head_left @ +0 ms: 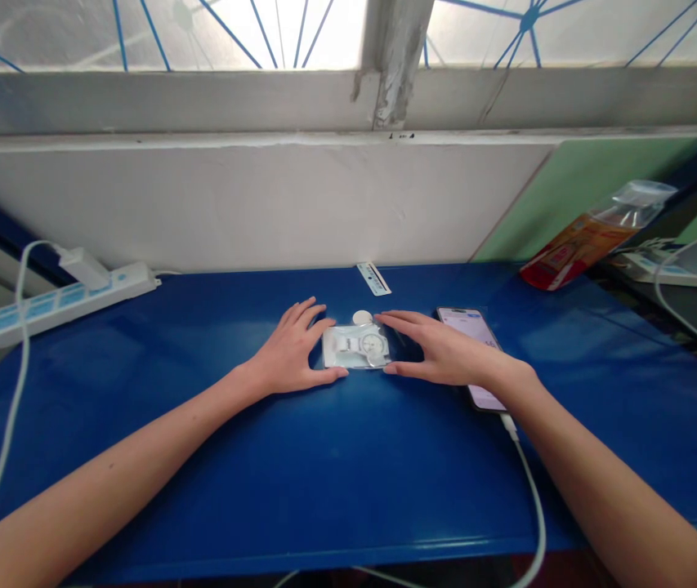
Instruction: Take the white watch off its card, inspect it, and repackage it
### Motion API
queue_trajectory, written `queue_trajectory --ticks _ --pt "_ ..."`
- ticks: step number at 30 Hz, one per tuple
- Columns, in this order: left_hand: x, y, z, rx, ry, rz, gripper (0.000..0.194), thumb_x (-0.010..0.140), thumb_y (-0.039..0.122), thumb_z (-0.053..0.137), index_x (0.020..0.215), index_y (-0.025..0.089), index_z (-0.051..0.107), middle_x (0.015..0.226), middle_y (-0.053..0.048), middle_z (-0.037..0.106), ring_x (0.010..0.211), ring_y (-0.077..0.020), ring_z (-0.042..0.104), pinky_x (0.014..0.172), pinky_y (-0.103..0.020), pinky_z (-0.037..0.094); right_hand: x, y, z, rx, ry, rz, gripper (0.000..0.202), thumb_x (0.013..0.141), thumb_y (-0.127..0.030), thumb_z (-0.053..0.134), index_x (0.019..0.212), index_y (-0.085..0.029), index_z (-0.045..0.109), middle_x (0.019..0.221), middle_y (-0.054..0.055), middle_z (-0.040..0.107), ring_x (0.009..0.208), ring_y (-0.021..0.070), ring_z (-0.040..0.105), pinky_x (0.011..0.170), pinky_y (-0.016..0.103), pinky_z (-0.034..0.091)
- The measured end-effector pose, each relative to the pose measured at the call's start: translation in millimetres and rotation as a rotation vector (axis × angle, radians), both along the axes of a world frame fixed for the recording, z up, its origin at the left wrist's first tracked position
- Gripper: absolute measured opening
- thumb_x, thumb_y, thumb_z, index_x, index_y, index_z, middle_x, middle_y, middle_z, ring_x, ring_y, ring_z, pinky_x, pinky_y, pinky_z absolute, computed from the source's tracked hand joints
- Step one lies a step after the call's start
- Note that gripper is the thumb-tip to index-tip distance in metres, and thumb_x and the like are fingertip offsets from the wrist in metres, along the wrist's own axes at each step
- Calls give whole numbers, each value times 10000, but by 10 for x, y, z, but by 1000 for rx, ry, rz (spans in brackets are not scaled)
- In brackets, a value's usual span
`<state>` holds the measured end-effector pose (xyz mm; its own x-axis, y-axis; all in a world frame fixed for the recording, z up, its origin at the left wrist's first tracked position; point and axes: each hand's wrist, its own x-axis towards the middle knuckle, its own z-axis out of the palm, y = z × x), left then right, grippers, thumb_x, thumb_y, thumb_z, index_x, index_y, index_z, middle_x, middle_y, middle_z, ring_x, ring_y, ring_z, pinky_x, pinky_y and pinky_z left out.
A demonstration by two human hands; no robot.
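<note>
A clear plastic pouch [340, 356] with a white watch [373, 344] in it lies flat on the blue table [323, 474]. At the pouch's left edge is my left hand [288, 349], fingers spread and thumb by the lower corner. My right hand [440, 349] is on the other side, its fingers apart around the pouch's right edge. Neither hand grips the pouch. A small white disc [361, 317] touches or nearly touches the pouch's top edge. Partly under my right hand and wrist lies a lit phone [474, 325].
A printed card [374, 278] lies near the wall. At the back left is a white power strip [66, 304] with a plug and cable. A bottle with a red label [581, 245] leans at the back right. A white cable [535, 498] runs from the phone over the front edge.
</note>
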<state>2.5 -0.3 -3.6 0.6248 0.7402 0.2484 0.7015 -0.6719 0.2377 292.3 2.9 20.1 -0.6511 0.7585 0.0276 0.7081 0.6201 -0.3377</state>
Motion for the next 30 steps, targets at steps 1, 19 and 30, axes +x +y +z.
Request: queue_trajectory --ticks 1,19,30 --pt "0 2 -6 -5 4 8 807 761 711 604 1308 123 534 1455 -209 429 1416 -394 277 1148 -555 241 5 -1 2 -7 -3 3 820 833 -611 585 1487 -163 373 1502 164 419 1350 329 431 1100 469 385" --pt "-4 0 14 -24 45 -35 778 785 661 594 1325 115 470 1460 -237 413 1401 -377 320 1145 -560 228 18 2 69 -61 -12 -11 868 784 -600 648 1467 -136 380 1490 167 437 1345 322 439 1107 467 380" --pt "-9 5 28 -57 66 -24 888 750 766 565 1353 122 469 1491 -223 382 1420 -379 286 1157 -556 205 21 17 53 -72 6 -23 851 769 -563 674 1468 -163 400 1498 156 430 1353 333 428 1109 474 372"
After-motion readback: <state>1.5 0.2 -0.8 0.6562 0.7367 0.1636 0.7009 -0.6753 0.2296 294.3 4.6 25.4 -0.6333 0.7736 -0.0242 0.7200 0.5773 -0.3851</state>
